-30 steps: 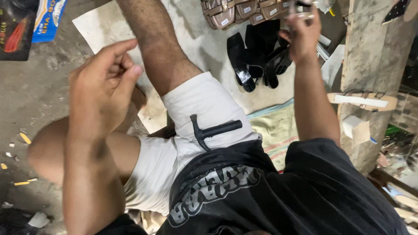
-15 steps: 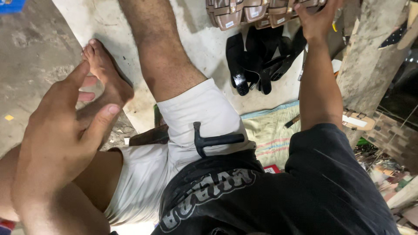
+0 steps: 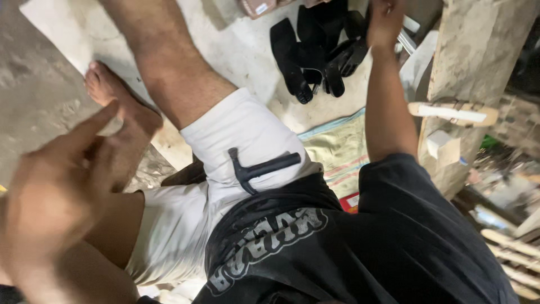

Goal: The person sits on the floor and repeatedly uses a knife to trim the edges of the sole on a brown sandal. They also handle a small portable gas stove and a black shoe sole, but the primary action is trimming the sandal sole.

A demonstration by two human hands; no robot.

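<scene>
My left hand is raised close to the camera at the lower left, blurred, with its fingers apart and nothing in it. It hovers above my bent knee and bare foot. My right hand is stretched out to the top edge, beside a heap of black sandal straps. Its fingers are curled, and what they grip is cut off by the frame. A small black hammer lies across my thigh on the white shorts.
A rough wooden post stands at the right with a pale sandal sole resting on it. A striped cloth mat lies by my hip. Brown stacked pieces sit at the top, and a white sheet covers the concrete floor.
My left hand has sunk lower and to the left while its fingers spread. The view has closed in on my lap, so the right hand and brown stack now sit at the top edge.
</scene>
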